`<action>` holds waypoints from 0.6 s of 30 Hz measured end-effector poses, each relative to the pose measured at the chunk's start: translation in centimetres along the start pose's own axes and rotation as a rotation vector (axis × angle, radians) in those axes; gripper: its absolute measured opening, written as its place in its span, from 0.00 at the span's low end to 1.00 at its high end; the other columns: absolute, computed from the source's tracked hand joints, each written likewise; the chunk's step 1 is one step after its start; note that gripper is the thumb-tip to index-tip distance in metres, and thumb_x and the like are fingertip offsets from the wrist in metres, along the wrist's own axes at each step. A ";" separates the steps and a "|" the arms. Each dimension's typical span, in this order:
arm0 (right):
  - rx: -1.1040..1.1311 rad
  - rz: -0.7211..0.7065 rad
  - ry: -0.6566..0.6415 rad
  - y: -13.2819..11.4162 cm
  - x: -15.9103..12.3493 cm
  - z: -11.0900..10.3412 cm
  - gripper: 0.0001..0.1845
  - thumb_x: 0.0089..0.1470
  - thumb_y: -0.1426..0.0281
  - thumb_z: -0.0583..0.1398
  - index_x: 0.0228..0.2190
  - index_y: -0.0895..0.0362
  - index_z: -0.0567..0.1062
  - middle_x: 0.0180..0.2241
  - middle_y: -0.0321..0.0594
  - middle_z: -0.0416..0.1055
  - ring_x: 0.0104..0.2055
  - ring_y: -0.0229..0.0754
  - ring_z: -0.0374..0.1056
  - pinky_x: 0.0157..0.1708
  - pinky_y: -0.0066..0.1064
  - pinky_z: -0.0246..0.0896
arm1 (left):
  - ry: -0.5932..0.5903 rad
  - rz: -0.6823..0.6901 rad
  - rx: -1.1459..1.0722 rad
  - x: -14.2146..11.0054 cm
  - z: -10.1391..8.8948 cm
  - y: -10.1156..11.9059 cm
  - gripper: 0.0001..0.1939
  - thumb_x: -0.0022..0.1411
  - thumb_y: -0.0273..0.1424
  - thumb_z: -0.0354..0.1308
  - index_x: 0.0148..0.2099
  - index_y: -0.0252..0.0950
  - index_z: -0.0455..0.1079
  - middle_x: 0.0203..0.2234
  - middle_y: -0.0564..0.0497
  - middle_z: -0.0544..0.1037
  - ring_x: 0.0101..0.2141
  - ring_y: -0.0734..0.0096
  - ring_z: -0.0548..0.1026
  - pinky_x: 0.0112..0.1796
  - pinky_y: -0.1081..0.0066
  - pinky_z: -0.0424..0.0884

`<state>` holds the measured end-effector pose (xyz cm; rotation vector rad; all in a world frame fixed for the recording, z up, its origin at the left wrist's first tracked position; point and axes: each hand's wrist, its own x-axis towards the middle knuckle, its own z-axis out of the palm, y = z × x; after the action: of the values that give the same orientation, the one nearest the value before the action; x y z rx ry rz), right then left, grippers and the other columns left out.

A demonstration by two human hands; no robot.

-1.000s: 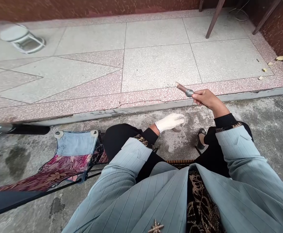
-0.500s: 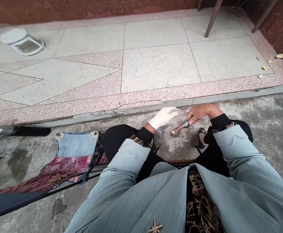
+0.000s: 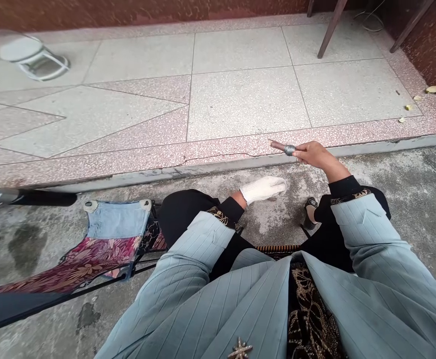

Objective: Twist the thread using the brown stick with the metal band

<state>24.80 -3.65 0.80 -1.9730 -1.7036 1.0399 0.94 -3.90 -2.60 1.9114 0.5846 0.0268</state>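
My right hand is bare and raised over the concrete, closed round a short brown stick wound with grey thread that points left. My left hand wears a white knitted glove and hangs low between my knees, fingers curled together. What those gloved fingers hold is too small to make out. I am seated, in a pale blue striped jacket and black trousers.
A folding stool with a patchwork cloth seat stands at my left. A raised terrazzo step runs across ahead. A white stand sits far left, chair legs far right. A sandalled foot rests on the concrete.
My right hand has swung the thread-wound stick up from near the ground to the height of the step edge. The gloved left hand dropped slightly.
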 end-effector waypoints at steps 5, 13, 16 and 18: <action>-0.481 0.035 -0.024 -0.9 0.4 1.0 0.20 0.60 0.58 0.57 0.42 0.57 0.82 0.37 0.48 0.78 0.38 0.46 0.69 0.31 0.33 0.51 | 0.050 -0.063 -0.071 -0.4 -0.4 0.5 0.17 0.68 0.40 0.48 0.35 0.34 0.70 0.26 0.53 0.72 0.23 0.76 0.64 0.25 0.74 0.59; -0.643 0.112 -0.448 -1.4 0.1 1.1 0.17 0.60 0.61 0.59 0.36 0.60 0.82 0.36 0.52 0.78 0.35 0.48 0.70 0.32 0.36 0.57 | 0.168 -0.042 0.117 -0.5 -1.4 -0.4 0.19 0.67 0.43 0.48 0.37 0.34 0.72 0.28 0.52 0.74 0.28 0.72 0.69 0.32 0.73 0.63; -0.483 0.046 -0.714 -1.1 -0.3 1.0 0.15 0.56 0.60 0.62 0.32 0.59 0.81 0.28 0.44 0.75 0.28 0.41 0.65 0.31 0.34 0.56 | 0.259 -0.059 0.188 -0.5 -1.8 -0.6 0.19 0.67 0.41 0.48 0.41 0.34 0.74 0.32 0.51 0.76 0.33 0.69 0.71 0.37 0.72 0.65; -0.326 -0.022 -0.828 -0.9 -0.6 0.7 0.16 0.53 0.57 0.64 0.31 0.58 0.81 0.24 0.39 0.71 0.25 0.37 0.62 0.30 0.32 0.54 | 0.295 -0.073 0.183 -0.6 -2.2 -0.7 0.19 0.67 0.42 0.48 0.42 0.34 0.74 0.33 0.50 0.77 0.34 0.68 0.72 0.39 0.71 0.66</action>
<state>23.65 -4.13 1.08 -1.7976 -2.4209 1.8417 -0.43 -2.07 -2.16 2.0777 0.8797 0.2180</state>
